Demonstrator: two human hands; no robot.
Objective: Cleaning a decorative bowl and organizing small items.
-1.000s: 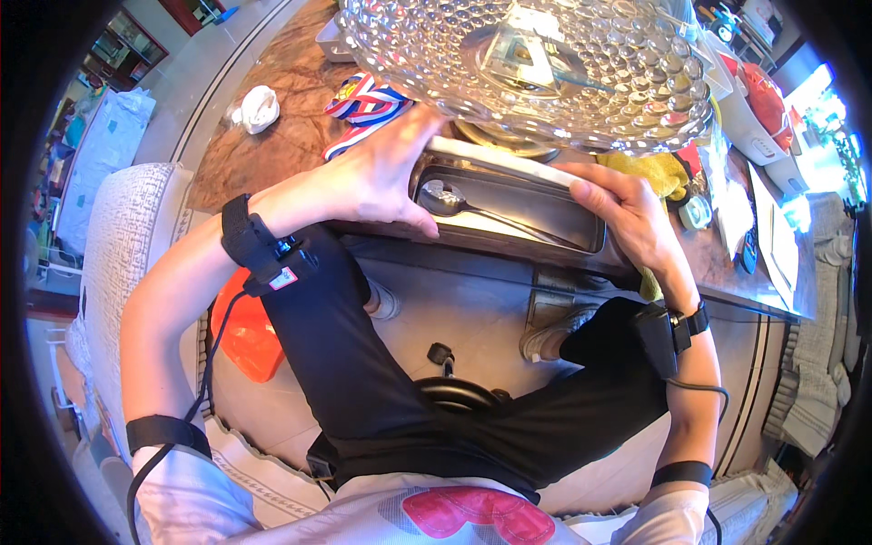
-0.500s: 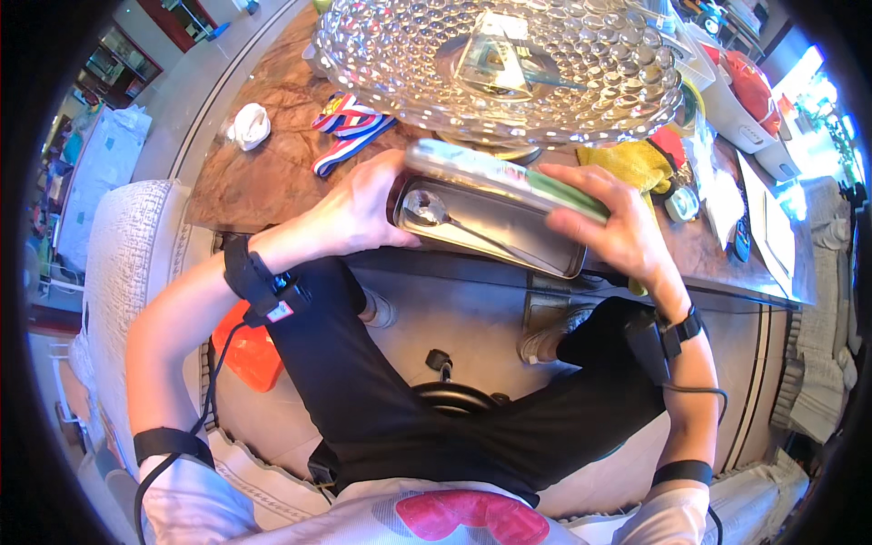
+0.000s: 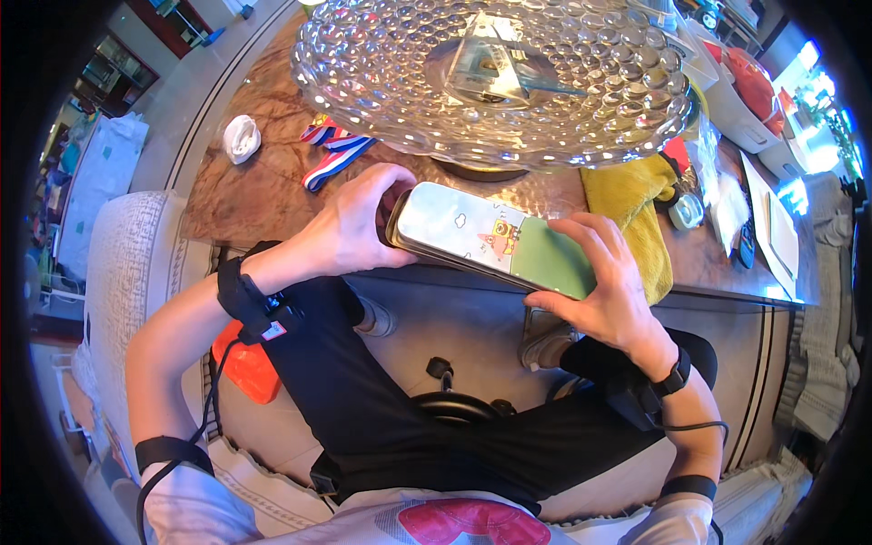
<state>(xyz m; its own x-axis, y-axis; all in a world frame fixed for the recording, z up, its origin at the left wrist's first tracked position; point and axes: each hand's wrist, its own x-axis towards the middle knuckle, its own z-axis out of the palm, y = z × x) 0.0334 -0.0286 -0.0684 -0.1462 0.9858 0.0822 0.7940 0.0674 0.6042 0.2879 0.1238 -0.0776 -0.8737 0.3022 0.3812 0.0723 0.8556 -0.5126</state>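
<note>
Both hands loaded. Left hand [image 3: 363,222] grasps the left end of a slim case [image 3: 395,227], fingers curled around the far corner, thumb along the near side. Right hand [image 3: 607,289] grips the right end of its lid [image 3: 454,218]: fingers spread over the green part, thumb at the near edge. Can't tell if the right fingers reach the base too.

Case sits directly between the hands, at the near table edge, tilted down toward the right hand. Lid lies over the base, print up: pale sky, green ground, small cartoon figures. Base rim shows past the lid by the left hand; can't tell if it's fully seated. Contents hidden.

Around the hands: big bumpy glass dish [image 3: 381,91] beyond both, well clear of the fingers. Striped ribbon [image 3: 338,162] just beyond the left hand; white crumpled item [image 3: 242,139] farther out to its left. Yellow cloth [image 3: 627,195] just beyond the right hand, hanging over the table edge. Small round container [image 3: 686,212], then dark remote [image 3: 746,245] to the right of that hand. Orange plastic item [image 3: 247,363] on the floor, below the left wrist.
</note>
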